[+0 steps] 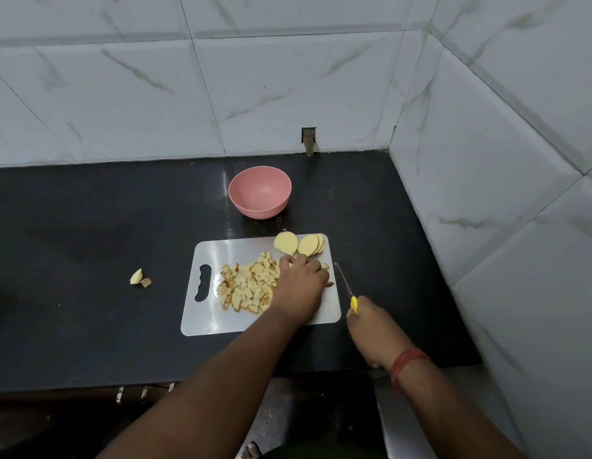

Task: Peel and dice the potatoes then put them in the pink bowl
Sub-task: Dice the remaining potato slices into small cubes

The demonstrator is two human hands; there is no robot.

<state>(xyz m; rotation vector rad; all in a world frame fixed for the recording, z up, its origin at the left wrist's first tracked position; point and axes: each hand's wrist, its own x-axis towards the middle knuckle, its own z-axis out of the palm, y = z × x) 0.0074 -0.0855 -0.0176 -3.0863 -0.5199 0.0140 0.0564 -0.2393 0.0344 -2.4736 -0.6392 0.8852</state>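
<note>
A person stands at a black table [89, 210]. On a white cutting board [202, 323], the left hand [301, 283], fingers curled, gathers diced potato [248, 286]. The right hand [370, 326] grips a yellow-handled knife [349, 291] off the board's right edge. Uncut potato slices [299, 244] wait at the far edge; the empty pink bowl [260, 192] sits beyond. Best keep fingertips tucked while dicing.
</note>
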